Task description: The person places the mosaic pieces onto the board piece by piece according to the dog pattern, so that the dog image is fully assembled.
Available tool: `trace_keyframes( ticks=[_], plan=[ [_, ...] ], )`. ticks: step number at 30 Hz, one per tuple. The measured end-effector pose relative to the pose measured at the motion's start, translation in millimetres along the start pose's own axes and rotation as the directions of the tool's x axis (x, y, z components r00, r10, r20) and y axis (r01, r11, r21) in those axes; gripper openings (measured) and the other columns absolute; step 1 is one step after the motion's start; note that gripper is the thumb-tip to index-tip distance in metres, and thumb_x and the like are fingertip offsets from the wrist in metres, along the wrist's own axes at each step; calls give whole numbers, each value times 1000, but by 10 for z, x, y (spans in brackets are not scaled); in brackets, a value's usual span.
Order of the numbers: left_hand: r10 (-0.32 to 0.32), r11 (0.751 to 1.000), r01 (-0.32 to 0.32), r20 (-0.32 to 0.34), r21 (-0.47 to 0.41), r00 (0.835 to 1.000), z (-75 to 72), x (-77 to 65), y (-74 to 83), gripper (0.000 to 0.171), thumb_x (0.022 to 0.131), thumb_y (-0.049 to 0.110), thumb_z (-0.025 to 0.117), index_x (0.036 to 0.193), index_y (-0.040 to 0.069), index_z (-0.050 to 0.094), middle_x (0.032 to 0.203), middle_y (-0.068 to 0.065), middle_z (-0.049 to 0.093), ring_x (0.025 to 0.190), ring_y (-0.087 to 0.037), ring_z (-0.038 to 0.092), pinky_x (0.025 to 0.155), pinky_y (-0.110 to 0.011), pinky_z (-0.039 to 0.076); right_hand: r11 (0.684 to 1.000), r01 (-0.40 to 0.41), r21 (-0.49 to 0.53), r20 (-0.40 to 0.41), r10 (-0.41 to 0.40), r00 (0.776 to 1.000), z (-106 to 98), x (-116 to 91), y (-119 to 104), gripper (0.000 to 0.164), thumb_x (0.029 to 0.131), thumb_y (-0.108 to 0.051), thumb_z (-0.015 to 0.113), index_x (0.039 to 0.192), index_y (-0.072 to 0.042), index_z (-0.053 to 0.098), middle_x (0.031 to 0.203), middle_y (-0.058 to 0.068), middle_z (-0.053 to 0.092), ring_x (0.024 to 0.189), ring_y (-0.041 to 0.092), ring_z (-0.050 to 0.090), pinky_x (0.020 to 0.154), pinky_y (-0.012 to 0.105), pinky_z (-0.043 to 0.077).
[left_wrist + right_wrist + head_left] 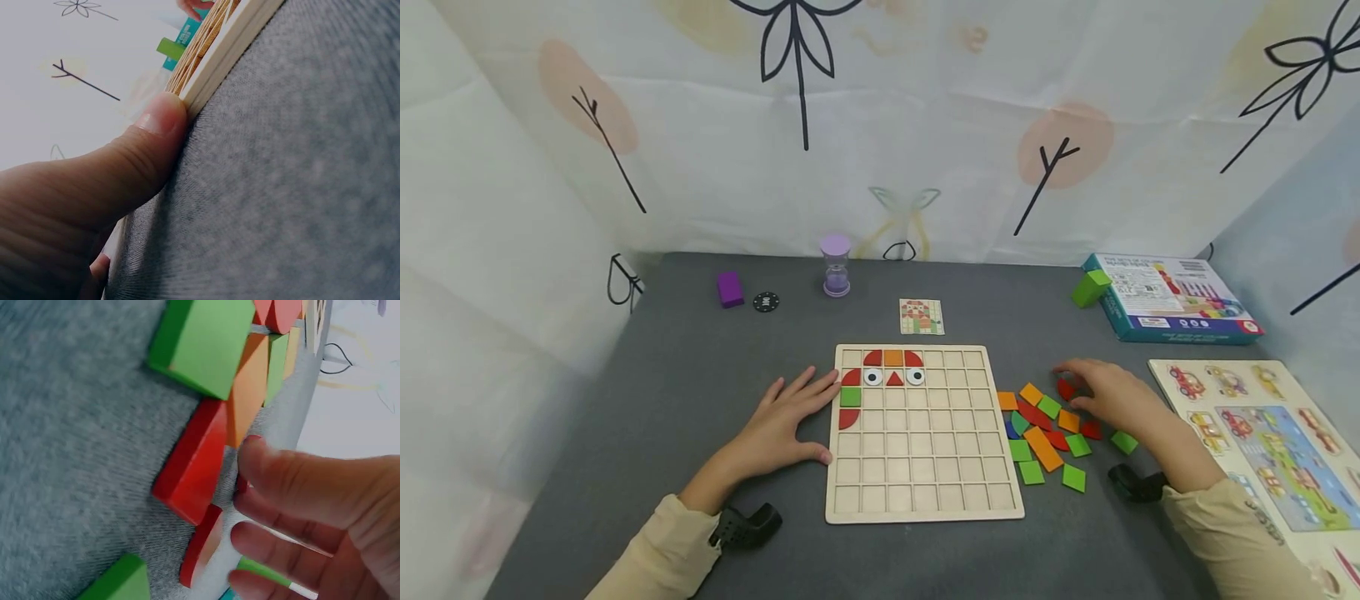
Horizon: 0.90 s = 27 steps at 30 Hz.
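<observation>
A pale wooden grid board [925, 467] lies in the middle of the table. My left hand [790, 425] is spread at its left side, with the fingertips and thumb against the edge. In the left wrist view the thumb [159, 125] presses the board's side. On the board's upper left sit red quarter rounds, an orange square [892, 358], a green square [850, 397], two eye pieces and a red triangle [895, 379]. My right hand [1112, 396] pinches a red piece [1065, 389] between thumb and forefinger, at the far side of the loose pieces; the thumb partly hides it in the right wrist view.
Loose green, orange, red and blue pieces [1043, 450] lie against the board's right side. Behind it are a pattern card [921, 317], sand timer [836, 267], black disc [766, 302] and purple block [730, 289]. A game box [1180, 300], green block [1091, 288] and picture board [1180, 375] stand right.
</observation>
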<state>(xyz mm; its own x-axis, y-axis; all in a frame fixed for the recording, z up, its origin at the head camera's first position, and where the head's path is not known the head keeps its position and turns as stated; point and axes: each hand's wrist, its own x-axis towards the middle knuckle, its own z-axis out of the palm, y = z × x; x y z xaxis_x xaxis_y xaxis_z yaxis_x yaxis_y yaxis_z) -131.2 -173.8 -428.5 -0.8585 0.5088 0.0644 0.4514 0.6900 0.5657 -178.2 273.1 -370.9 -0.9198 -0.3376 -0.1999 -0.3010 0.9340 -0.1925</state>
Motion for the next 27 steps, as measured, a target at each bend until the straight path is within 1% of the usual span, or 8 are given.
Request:
trace_keyframes(
  ticks=[3, 5, 10, 13, 17, 20, 24, 27],
  plan=[
    [-3, 1000, 3, -7, 0, 1000, -3, -10, -4, 97, 60, 54, 71, 140, 20, 29, 146, 5, 22, 136, -25, 10, 102, -55, 0, 999, 42, 4, -5, -42, 999, -14, 20, -9, 33, 74, -2, 68, 106, -3, 61, 92, 12, 62, 77, 23, 55, 71, 45, 48],
    [-1, 1000, 1, -9, 0, 1000, -5, -14, -5, 97, 60, 54, 70, 140, 20, 29, 146, 5, 22, 136, -25, 10, 102, -56, 0, 999, 47, -8, -8, -47, 999, -22, 37, -16, 26, 75, 0, 67, 100, -2, 63, 88, 10, 62, 74, 21, 54, 69, 44, 48],
    [5, 1000, -5, -9, -4, 1000, 0, -11, -7, 96, 60, 55, 70, 140, 19, 30, 146, 5, 23, 136, -25, 10, 102, -56, 1, 999, -11, -52, 3, 11, 1000, -49, 67, -47, 22, 76, -11, 68, 96, -3, 64, 82, 6, 60, 69, 19, 51, 63, 39, 47],
    [7, 1000, -7, -8, -2, 1000, -7, -5, -14, 96, 60, 56, 69, 140, 19, 30, 146, 4, 23, 136, -26, 10, 102, -56, 1, 997, -11, -82, -52, 7, 999, -82, 91, -192, 24, 75, -17, 69, 95, -4, 64, 81, 6, 60, 69, 18, 52, 61, 38, 47],
    [7, 1000, -7, -12, 10, 1000, -50, 5, -29, 96, 61, 56, 68, 140, 20, 29, 146, 5, 22, 136, -25, 9, 102, -55, 0, 991, 84, -101, -160, -100, 982, -114, 211, -636, 23, 75, -21, 71, 93, -8, 65, 82, 3, 59, 70, 16, 54, 60, 34, 48],
    [8, 1000, -7, -31, 18, 999, -68, 5, -35, 96, 60, 55, 70, 140, 19, 30, 146, 5, 23, 136, -25, 10, 102, -55, 0, 977, 187, -104, -196, -205, 959, -97, 344, -1057, 22, 74, -23, 71, 93, -12, 65, 86, 0, 60, 72, 14, 55, 58, 30, 47],
    [12, 1000, -11, -30, 16, 999, -36, -9, -22, 96, 59, 56, 69, 140, 19, 31, 146, 4, 24, 136, -27, 11, 102, -56, 1, 950, 292, -114, -182, -309, 933, 8, 496, -1566, 21, 74, -21, 71, 93, -14, 65, 89, -1, 60, 70, 11, 55, 56, 26, 45],
    [11, 1000, -11, -10, 9, 1000, 5, -27, -6, 96, 60, 58, 67, 140, 20, 30, 146, 4, 23, 136, -27, 10, 102, -56, 2, 935, 325, -143, -139, -344, 929, 129, 583, -1838, 16, 75, -21, 70, 88, -15, 65, 83, -4, 59, 66, 8, 52, 54, 23, 42]
  ],
)
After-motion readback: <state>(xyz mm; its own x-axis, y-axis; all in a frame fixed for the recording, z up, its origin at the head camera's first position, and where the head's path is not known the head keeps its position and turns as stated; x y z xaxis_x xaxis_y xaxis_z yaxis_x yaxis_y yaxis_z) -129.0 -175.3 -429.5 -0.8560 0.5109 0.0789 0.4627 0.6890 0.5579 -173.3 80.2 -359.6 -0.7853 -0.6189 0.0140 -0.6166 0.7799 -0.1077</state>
